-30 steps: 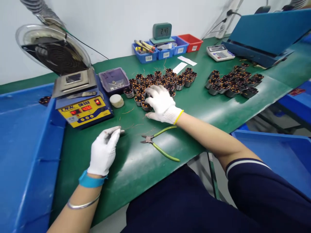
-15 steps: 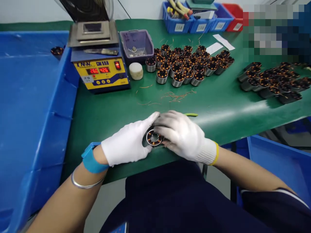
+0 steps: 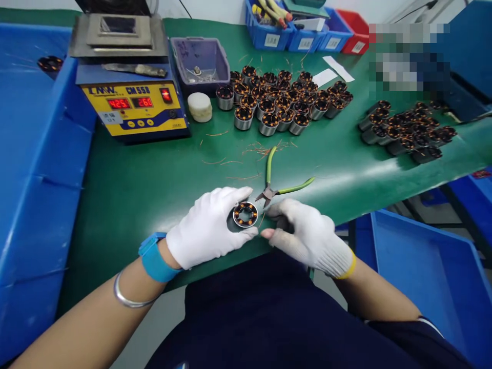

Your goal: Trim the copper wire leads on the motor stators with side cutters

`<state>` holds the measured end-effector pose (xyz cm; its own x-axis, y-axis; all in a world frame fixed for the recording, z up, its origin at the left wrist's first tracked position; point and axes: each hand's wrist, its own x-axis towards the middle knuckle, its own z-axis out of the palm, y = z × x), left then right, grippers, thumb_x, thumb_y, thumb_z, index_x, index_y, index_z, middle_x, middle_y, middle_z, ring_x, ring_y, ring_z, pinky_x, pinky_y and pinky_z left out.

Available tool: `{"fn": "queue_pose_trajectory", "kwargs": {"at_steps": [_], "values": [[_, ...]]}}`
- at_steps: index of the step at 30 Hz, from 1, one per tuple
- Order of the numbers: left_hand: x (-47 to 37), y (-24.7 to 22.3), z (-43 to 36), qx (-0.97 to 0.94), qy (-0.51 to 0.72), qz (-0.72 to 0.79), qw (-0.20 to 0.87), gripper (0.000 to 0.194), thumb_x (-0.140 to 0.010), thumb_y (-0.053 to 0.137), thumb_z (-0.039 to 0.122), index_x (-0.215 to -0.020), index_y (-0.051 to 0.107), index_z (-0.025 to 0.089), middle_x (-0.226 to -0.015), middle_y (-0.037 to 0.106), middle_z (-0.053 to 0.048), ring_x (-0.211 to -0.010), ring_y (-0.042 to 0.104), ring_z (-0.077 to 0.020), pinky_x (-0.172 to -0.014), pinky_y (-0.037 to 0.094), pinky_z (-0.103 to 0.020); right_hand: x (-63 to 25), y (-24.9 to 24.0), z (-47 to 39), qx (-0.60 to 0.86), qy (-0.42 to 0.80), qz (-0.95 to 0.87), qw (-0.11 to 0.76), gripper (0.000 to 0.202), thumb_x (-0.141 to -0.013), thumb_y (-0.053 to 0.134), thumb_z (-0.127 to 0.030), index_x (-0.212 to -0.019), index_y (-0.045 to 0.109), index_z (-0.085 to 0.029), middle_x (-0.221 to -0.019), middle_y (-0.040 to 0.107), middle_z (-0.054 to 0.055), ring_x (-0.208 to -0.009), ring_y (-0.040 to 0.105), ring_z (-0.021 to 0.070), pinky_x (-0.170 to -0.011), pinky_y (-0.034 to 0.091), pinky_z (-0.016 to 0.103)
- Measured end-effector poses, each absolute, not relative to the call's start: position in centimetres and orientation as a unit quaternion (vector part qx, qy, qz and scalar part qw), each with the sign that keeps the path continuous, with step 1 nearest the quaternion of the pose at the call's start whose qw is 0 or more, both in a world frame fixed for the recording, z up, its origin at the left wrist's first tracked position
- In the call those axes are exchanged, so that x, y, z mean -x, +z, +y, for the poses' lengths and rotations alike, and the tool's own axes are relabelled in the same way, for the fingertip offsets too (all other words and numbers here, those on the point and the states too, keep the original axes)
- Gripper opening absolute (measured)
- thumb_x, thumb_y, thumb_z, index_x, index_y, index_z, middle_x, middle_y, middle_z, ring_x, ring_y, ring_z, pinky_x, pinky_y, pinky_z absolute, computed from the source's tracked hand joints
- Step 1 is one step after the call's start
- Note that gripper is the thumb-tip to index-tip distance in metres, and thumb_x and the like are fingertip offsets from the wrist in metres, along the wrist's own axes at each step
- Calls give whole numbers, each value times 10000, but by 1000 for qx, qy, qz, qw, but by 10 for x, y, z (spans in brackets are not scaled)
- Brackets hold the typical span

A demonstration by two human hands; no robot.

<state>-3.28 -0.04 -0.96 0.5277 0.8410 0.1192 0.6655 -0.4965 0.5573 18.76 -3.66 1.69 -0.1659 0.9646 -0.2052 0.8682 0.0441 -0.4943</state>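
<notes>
My left hand [image 3: 213, 225], in a white glove, curves around a motor stator [image 3: 245, 214], a metal ring with copper windings inside. Its thumb and fingers sit on either side of the ring. Just right of the stator is my gloved right hand [image 3: 302, 230], fingers bent, with a gap between thumb and forefinger and bare skin at the thumb's tip. A thin copper wire [image 3: 262, 220] shows between that hand and the stator. Green-handled cutting pliers [image 3: 269, 192] lie with handles spread on the table just beyond the right hand.
Many more stators [image 3: 282, 102] stand grouped on the green table [image 3: 154, 174], with another group [image 3: 407, 128] at right. Copper wire scraps [image 3: 265, 148] lie mid-table. A yellow-fronted CM558 machine [image 3: 134, 110], purple bin [image 3: 202, 64] and blue tray [image 3: 38, 154] are to the left.
My right hand has drawn back from over the stator to its right side, uncovering the ring and the pliers. The left hand stays around the stator. The view has shifted.
</notes>
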Motion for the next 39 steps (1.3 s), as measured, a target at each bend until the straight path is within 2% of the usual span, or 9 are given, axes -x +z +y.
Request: {"fn": "queue_pose_trajectory", "kwargs": {"at_steps": [3, 8, 13, 17, 22, 27, 31, 36, 39], "values": [[32, -12, 0, -846, 205, 435, 231, 551, -806, 637, 399, -1301, 581, 163, -1175, 709, -110, -1047, 681, -267, -926, 533, -393, -167, 16, -31, 612, 276, -736, 85, 380, -884, 569, -587, -914, 666, -221, -811, 684, 40, -720, 615, 192, -587, 332, 287], [31, -10, 0, -830, 197, 482, 199, 594, -777, 670, 476, -1282, 610, 170, -1047, 717, -100, -942, 695, -287, -835, 545, -405, -175, 9, -18, 581, 256, -769, 70, 309, -958, 444, -412, -897, 668, -208, -878, 707, 71, -777, 624, 203, -613, 321, 294], [31, -8, 2, -828, 180, 494, 194, 660, -763, 682, 499, -1334, 578, 184, -1091, 697, -99, -967, 683, -295, -852, 535, -412, -200, 18, -12, 643, 198, -740, 9, 348, -957, 439, -435, -911, 693, -201, -880, 715, 81, -773, 627, 218, -589, 288, 299], [31, -7, 3, -833, 158, 498, 183, 729, -762, 668, 459, -1416, 500, 186, -1049, 689, -91, -938, 680, -281, -814, 527, -381, -185, 21, -10, 596, 268, -754, 74, 387, -854, 624, -532, -1056, 685, -207, -901, 714, 38, -776, 631, 186, -617, 334, 268], [30, -6, 3, -840, 161, 488, 173, 672, -812, 623, 455, -1415, 499, 188, -1050, 686, -89, -914, 677, -273, -790, 526, -378, -161, 4, -3, 540, 276, -785, 128, 315, -973, 462, -373, -827, 678, -196, -829, 696, 33, -760, 623, 157, -648, 355, 260], [29, -5, 3, -841, 167, 481, 183, 665, -807, 638, 424, -1422, 495, 217, -1073, 680, -79, -940, 675, -277, -806, 524, -381, -163, 2, -3, 578, 138, -803, 54, 365, -972, 436, -412, -838, 696, -194, -841, 708, 75, -740, 618, 199, -601, 286, 304], [29, -4, 3, -841, 154, 484, 184, 697, -794, 628, 404, -1445, 467, 212, -1030, 665, -77, -912, 676, -276, -767, 518, -369, -172, 18, -4, 574, 190, -796, -39, 332, -940, 496, -451, -829, 706, -219, -814, 710, 45, -720, 620, 198, -554, 245, 298], [30, -8, 3, -850, 145, 475, 177, 758, -782, 575, 370, -1490, 400, 164, -1023, 664, -105, -891, 677, -296, -761, 521, -399, -159, 20, 4, 577, 237, -769, 141, 328, -788, 721, -450, -1022, 704, -221, -1017, 707, 34, -905, 656, 205, -701, 432, 286], [29, -11, 3, -840, 168, 483, 183, 842, -771, 575, 367, -1533, 303, 134, -1080, 678, -119, -942, 682, -301, -809, 526, -410, -147, 8, 6, 504, 209, -803, 241, 154, -877, 621, -316, -909, 705, -191, -992, 694, 61, -934, 650, 200, -810, 475, 304]]}}
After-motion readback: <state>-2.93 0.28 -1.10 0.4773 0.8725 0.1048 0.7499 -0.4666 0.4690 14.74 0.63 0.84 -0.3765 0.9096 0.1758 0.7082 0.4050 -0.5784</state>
